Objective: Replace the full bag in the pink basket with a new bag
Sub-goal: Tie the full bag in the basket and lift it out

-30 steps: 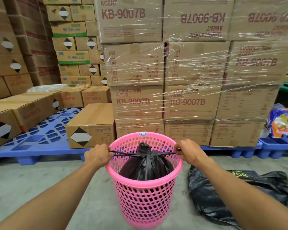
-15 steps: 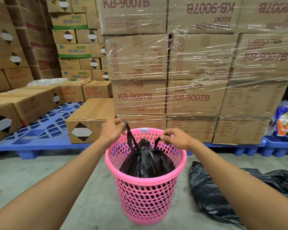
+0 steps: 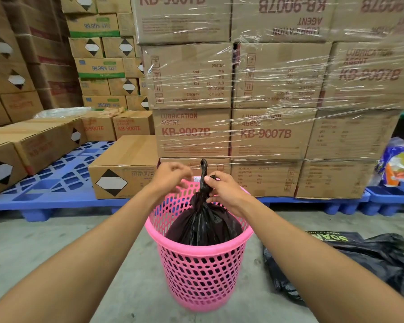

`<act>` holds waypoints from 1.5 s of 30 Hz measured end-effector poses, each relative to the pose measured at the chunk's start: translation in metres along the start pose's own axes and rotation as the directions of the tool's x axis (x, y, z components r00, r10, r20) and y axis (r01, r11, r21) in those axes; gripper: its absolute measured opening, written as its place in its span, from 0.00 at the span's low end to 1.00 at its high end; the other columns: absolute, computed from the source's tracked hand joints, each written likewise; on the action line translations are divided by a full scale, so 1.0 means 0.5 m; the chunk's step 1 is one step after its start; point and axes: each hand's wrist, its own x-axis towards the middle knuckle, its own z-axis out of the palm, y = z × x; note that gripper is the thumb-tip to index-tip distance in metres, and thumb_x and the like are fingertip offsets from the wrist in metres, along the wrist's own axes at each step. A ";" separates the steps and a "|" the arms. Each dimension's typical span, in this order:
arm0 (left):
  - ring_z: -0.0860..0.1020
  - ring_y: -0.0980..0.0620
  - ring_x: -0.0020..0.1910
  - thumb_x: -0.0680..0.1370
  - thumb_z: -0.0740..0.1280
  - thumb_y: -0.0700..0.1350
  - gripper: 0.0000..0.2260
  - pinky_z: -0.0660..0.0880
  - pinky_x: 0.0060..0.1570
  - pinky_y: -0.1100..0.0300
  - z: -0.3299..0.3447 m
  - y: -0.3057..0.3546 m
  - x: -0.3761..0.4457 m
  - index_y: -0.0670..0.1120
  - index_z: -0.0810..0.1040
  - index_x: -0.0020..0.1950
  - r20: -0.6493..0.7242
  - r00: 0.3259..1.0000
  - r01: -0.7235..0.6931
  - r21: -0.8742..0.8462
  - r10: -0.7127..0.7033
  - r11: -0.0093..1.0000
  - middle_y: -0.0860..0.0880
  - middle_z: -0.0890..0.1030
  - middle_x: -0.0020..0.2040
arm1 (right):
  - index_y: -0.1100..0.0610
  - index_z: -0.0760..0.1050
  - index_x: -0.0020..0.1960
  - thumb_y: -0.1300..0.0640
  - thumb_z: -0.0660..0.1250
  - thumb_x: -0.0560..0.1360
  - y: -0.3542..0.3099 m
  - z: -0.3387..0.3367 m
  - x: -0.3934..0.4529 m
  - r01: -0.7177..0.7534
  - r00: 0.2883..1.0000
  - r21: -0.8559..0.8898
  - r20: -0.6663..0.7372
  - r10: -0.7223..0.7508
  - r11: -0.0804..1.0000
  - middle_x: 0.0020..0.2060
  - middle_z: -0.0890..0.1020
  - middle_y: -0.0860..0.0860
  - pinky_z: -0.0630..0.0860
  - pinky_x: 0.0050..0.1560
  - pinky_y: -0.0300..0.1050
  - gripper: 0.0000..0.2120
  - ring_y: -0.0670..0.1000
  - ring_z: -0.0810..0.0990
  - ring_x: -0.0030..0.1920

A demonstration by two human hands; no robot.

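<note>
My right hand holds a narrow grip pinched on the knotted neck of the black full bag; one tail of the knot stands upright above my fingers. My left hand, at 9 o'clock of the knot, is motion-blurred; I cannot tell whether its grip touches the plastic. The bag sits inside the pink basket, upright on the concrete floor. At 3 o'clock of the basket, a crumpled black bag lies on the floor. At 12 o'clock, shrink-wrapped cartons rest on blue pallets.
</note>
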 end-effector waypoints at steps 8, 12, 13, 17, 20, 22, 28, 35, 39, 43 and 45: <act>0.76 0.43 0.59 0.80 0.63 0.48 0.22 0.76 0.40 0.58 0.092 -0.138 -0.025 0.46 0.65 0.72 0.349 0.935 -0.113 0.463 -0.064 0.879 0.45 0.70 0.68 | 0.54 0.71 0.42 0.58 0.60 0.81 -0.010 0.002 -0.020 0.052 0.997 -0.095 0.055 -0.047 0.994 0.33 0.77 0.50 0.70 0.32 0.42 0.09 0.48 0.72 0.31; 0.75 0.43 0.60 0.83 0.57 0.42 0.16 0.71 0.56 0.54 0.101 -0.140 -0.011 0.41 0.69 0.69 0.302 0.953 -0.191 0.576 0.011 0.794 0.40 0.75 0.66 | 0.57 0.73 0.63 0.48 0.57 0.82 -0.015 -0.041 -0.058 0.076 0.995 -0.294 0.089 -0.051 0.953 0.51 0.79 0.50 0.73 0.41 0.36 0.17 0.47 0.77 0.44; 0.74 0.42 0.64 0.82 0.57 0.42 0.17 0.69 0.61 0.53 0.101 -0.145 -0.007 0.42 0.67 0.71 0.294 0.956 -0.197 0.605 0.013 0.772 0.41 0.74 0.68 | 0.57 0.69 0.68 0.43 0.56 0.81 -0.011 -0.055 -0.064 0.059 0.996 -0.391 0.079 -0.031 0.919 0.57 0.77 0.50 0.72 0.48 0.36 0.23 0.48 0.77 0.50; 0.74 0.40 0.64 0.82 0.57 0.42 0.17 0.68 0.65 0.51 0.111 -0.159 0.001 0.43 0.66 0.71 0.218 0.976 -0.144 0.653 -0.002 0.744 0.40 0.76 0.66 | 0.57 0.72 0.63 0.27 0.59 0.69 0.024 -0.093 -0.085 0.002 0.951 -0.747 0.208 0.231 0.665 0.56 0.79 0.50 0.73 0.63 0.53 0.38 0.51 0.77 0.56; 0.76 0.38 0.60 0.82 0.56 0.43 0.15 0.71 0.61 0.49 0.114 -0.165 0.009 0.41 0.68 0.68 0.126 0.992 -0.079 0.664 -0.007 0.744 0.37 0.78 0.62 | 0.49 0.78 0.52 0.22 0.58 0.63 0.056 -0.084 -0.112 0.136 0.859 -0.896 0.320 0.401 0.424 0.51 0.81 0.46 0.71 0.64 0.56 0.36 0.50 0.79 0.55; 0.76 0.38 0.59 0.82 0.57 0.42 0.14 0.71 0.58 0.51 0.114 -0.157 0.012 0.40 0.68 0.67 0.068 0.997 -0.068 0.638 0.032 0.767 0.36 0.78 0.60 | 0.49 0.78 0.47 0.21 0.51 0.65 0.067 -0.070 -0.132 0.223 0.860 -0.912 0.351 0.370 0.344 0.46 0.83 0.45 0.61 0.66 0.61 0.35 0.49 0.79 0.53; 0.75 0.32 0.58 0.82 0.57 0.41 0.13 0.71 0.54 0.49 0.089 -0.044 0.028 0.36 0.70 0.63 -0.345 0.929 0.033 0.438 0.134 0.899 0.31 0.77 0.57 | 0.43 0.67 0.43 0.34 0.47 0.78 0.068 -0.061 -0.160 0.419 0.833 -0.879 0.472 0.287 0.228 0.43 0.78 0.48 0.69 0.58 0.57 0.17 0.51 0.74 0.44; 0.73 0.34 0.63 0.83 0.56 0.44 0.13 0.69 0.58 0.47 0.033 0.116 0.025 0.38 0.68 0.64 -0.628 0.752 -0.034 0.266 0.200 0.963 0.36 0.76 0.63 | 0.50 0.75 0.61 0.37 0.48 0.80 0.064 -0.052 -0.171 0.422 0.856 -0.888 0.456 0.244 0.181 0.58 0.80 0.53 0.71 0.56 0.55 0.24 0.57 0.77 0.59; 0.74 0.35 0.63 0.83 0.55 0.44 0.13 0.69 0.56 0.48 0.004 0.173 0.009 0.37 0.69 0.63 -0.702 0.670 -0.080 0.254 0.240 0.964 0.36 0.77 0.62 | 0.53 0.74 0.63 0.37 0.48 0.80 0.061 -0.041 -0.177 0.394 0.878 -0.911 0.413 0.241 0.124 0.60 0.79 0.58 0.71 0.56 0.54 0.27 0.60 0.77 0.60; 0.74 0.36 0.63 0.83 0.54 0.44 0.13 0.69 0.57 0.49 -0.040 0.205 -0.005 0.38 0.69 0.64 -0.758 0.596 -0.129 0.237 0.266 0.963 0.36 0.77 0.62 | 0.53 0.75 0.58 0.37 0.48 0.80 0.063 -0.035 -0.177 0.373 0.884 -0.917 0.398 0.246 0.142 0.55 0.81 0.56 0.73 0.54 0.54 0.26 0.59 0.79 0.56; 0.73 0.38 0.63 0.83 0.54 0.44 0.14 0.69 0.57 0.50 -0.067 0.215 -0.005 0.38 0.69 0.64 -0.780 0.566 -0.153 0.218 0.266 0.964 0.37 0.77 0.62 | 0.53 0.75 0.57 0.37 0.48 0.79 0.067 -0.038 -0.172 0.367 0.884 -0.919 0.393 0.253 0.146 0.53 0.81 0.55 0.74 0.53 0.54 0.26 0.58 0.79 0.54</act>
